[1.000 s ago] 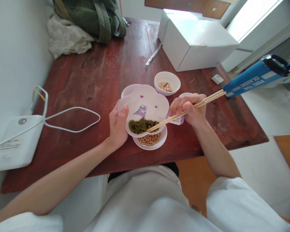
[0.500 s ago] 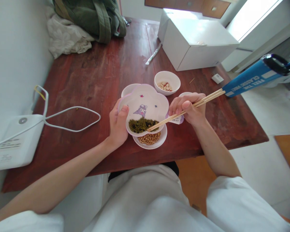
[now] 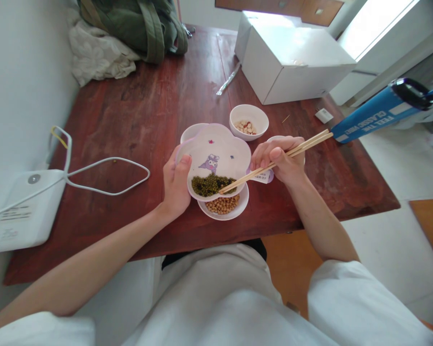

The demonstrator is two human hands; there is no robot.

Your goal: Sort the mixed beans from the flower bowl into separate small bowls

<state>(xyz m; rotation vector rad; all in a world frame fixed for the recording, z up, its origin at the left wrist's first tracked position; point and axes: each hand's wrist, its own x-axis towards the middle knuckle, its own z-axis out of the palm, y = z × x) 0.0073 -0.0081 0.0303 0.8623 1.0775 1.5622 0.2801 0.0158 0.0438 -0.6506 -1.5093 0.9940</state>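
Observation:
My left hand point(image 3: 177, 182) grips the left rim of a white flower-shaped plate point(image 3: 220, 142) with a purple edge and a cartoon print, thumb on top. The plate is tilted, and green mung beans point(image 3: 211, 185) are heaped at its near side. A pair of wooden chopsticks point(image 3: 274, 163) is held in my right hand point(image 3: 283, 156), their tips among the beans at the right of the heap. Partly under the plate stands a white bowl point(image 3: 244, 204) of soybeans point(image 3: 223, 205). Another white dish point(image 3: 192, 132) shows behind the plate's upper left edge.
A white bowl point(image 3: 258, 114) with pale, split nuts or beans stands behind the plate. Further back is a white box point(image 3: 303, 77); a blue tumbler point(image 3: 375, 113) is at the right. A white device point(image 3: 25, 211) with a looped cable point(image 3: 130, 161) lies left. A green bag point(image 3: 140, 29) sits far left.
Almost nothing differs. The whole view has shifted very slightly; the plate, beans and chopsticks keep nearly the same places, with the tips still in the beans.

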